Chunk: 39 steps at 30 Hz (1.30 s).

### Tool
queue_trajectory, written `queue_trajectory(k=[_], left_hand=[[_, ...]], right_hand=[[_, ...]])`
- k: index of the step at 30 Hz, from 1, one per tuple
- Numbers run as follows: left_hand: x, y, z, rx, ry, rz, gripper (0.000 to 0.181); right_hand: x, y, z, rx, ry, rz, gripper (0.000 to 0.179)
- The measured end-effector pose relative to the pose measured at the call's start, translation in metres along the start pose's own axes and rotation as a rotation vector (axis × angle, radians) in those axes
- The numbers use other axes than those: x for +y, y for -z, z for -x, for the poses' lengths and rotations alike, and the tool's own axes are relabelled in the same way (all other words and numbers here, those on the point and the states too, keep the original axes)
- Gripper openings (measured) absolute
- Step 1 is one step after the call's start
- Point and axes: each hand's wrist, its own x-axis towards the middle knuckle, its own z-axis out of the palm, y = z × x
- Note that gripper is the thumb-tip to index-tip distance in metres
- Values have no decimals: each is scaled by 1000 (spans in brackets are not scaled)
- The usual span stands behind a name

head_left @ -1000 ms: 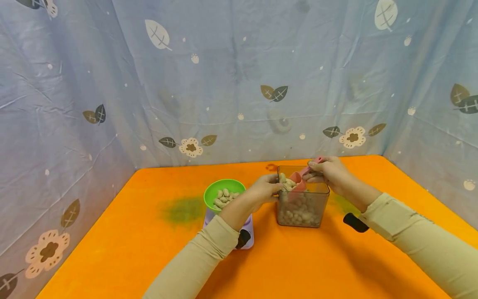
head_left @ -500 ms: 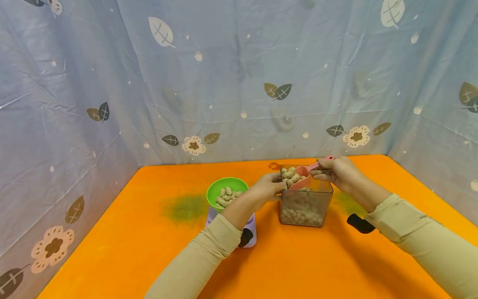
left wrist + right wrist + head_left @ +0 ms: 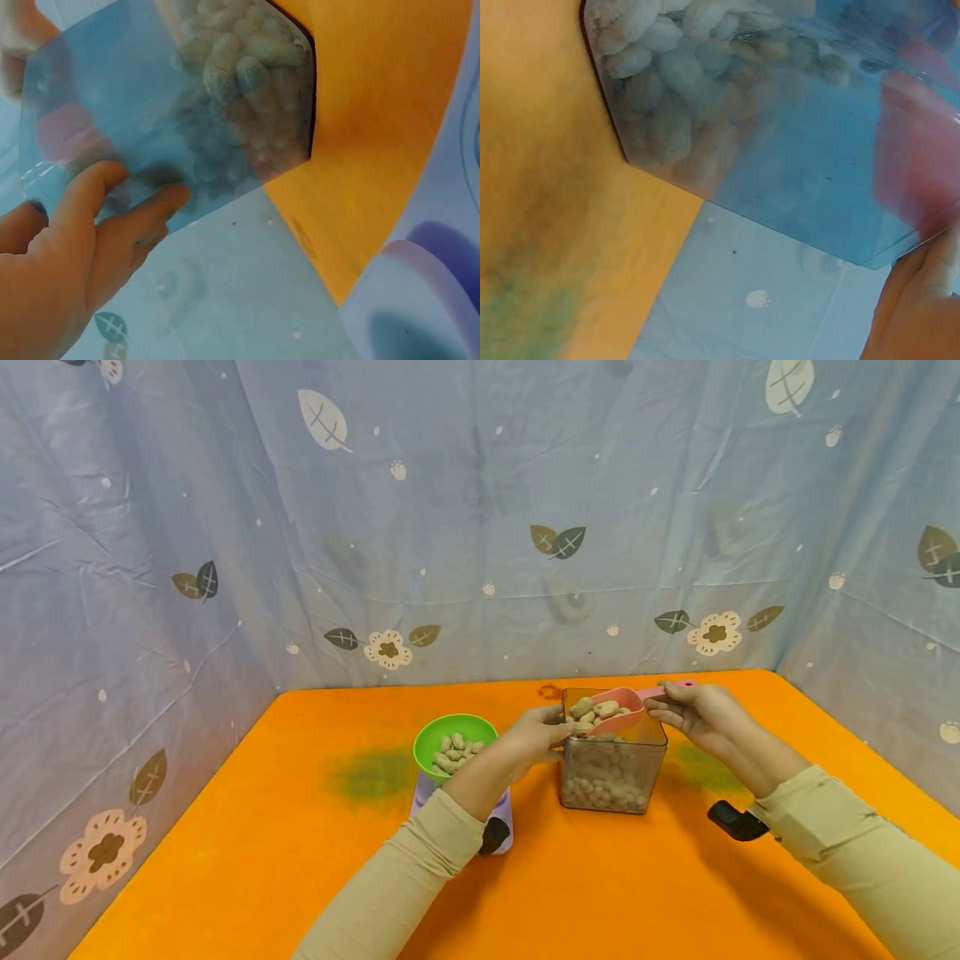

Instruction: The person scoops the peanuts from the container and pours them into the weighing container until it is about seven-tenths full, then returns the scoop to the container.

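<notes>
My right hand (image 3: pixel 708 718) pinches the handle of a pink scoop (image 3: pixel 628 717) at the top of a see-through square container (image 3: pixel 652 760). Several unshelled peanuts (image 3: pixel 606 710) lie in the scoop, level with the container's rim. More peanuts fill the lower part of the container, visible through its wall in both wrist views. At the left side my left hand (image 3: pixel 528 739) grips the container, its thumb at the rim and its fingers (image 3: pixel 142 210) against the outer wall. Part of the right hand (image 3: pixel 922 300) shows near the rim in the right wrist view.
Left of the container, a green bowl (image 3: pixel 423 739) holding peanuts sits on a light purple scale (image 3: pixel 422 797), partly hidden by my left forearm. An orange cloth (image 3: pixel 262 827) covers the table. A leaf-patterned curtain (image 3: pixel 450 568) closes off the back and sides.
The scoop has risen out of the peanuts and moved right, tilting closer to level with its load. My left hand has stayed on the container.
</notes>
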Motion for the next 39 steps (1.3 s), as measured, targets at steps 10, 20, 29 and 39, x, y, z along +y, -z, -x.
queue_trajectory(k=[10,20,29,39], left_hand=[[-1,0,5,51,-26,31,48],[6,19,22,39,-69,43,53],[10,44,43,68,-107,25,54],[11,76,64,158,-114,-22,54]], right_hand=[[0,13,3,-106,74,-79,34],[-7,13,5,-149,84,-116,34],[-12,-4,3,-134,68,-144,34],[-6,-26,-4,-142,37,-187,34]])
